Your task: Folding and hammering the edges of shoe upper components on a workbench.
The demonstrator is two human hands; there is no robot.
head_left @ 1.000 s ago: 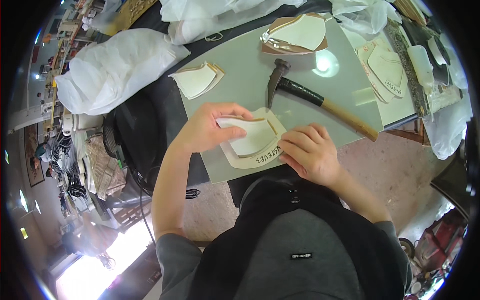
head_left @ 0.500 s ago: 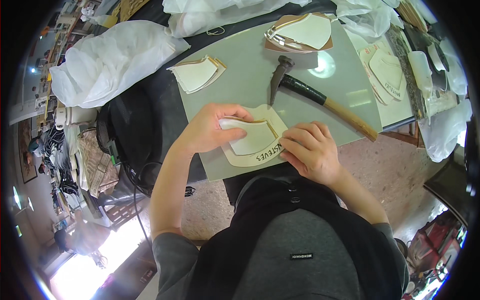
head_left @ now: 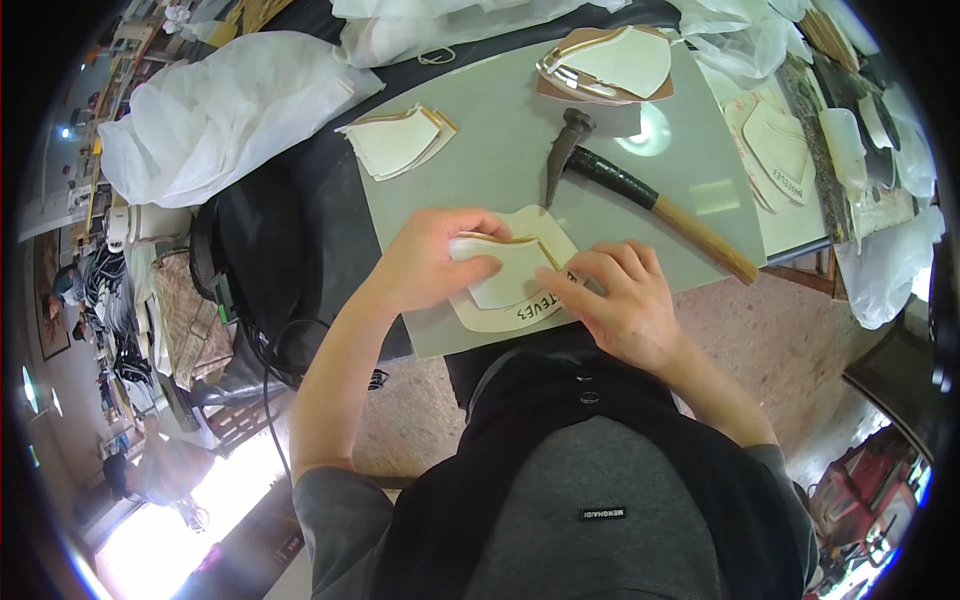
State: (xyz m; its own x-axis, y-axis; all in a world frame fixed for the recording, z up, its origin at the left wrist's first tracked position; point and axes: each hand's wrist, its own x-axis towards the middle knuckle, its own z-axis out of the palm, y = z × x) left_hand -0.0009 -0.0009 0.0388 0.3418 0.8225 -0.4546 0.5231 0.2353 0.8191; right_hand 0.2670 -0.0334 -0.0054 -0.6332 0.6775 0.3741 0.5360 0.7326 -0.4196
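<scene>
My left hand (head_left: 422, 262) is closed on the left side of a small stack of white cut pieces (head_left: 508, 282) with tan edges, thumb on top. The stack lies over a larger cream pattern template (head_left: 490, 318) with black lettering along its near edge. My right hand (head_left: 632, 305) is closed at the stack's right edge, thumb and fingertips pinched there; its other fingers curl over the template's right side. Just beyond the template rests a hammer (head_left: 655, 205) with a black-wrapped wooden handle, its pointed head end touching or close to the template's far edge.
A grey-green board (head_left: 480, 130) lies under the work. Another stack of white pieces (head_left: 395, 147) sits at its far left, and a larger stack with metal clips (head_left: 615, 62) at its far right. White plastic bags (head_left: 230, 120) and more templates (head_left: 775, 150) surround it.
My right hand's thumb and fingertips have shifted left from the template's lettered edge onto the right edge of the white pieces. My left hand keeps its hold.
</scene>
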